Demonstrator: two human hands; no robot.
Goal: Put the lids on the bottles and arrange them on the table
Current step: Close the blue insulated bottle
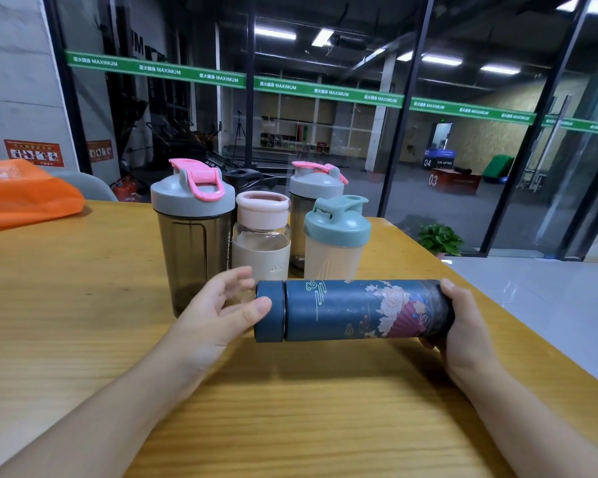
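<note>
A dark blue bottle (353,310) with a flower pattern lies sideways in the air above the wooden table (83,305). My right hand (463,326) grips its base end. My left hand (221,308) has its thumb on the blue lid (269,311), which sits on the bottle's neck; the other fingers are spread. Behind stand several lidded bottles: a smoky shaker with a grey and pink lid (192,232), a glass bottle with a pale pink lid (261,232), a second grey and pink shaker (313,201) and a cream shaker with a teal lid (335,236).
An orange bag (25,194) lies at the table's far left. The table's right edge runs diagonally past my right arm, with white floor beyond it. A potted plant (439,239) stands by the glass wall.
</note>
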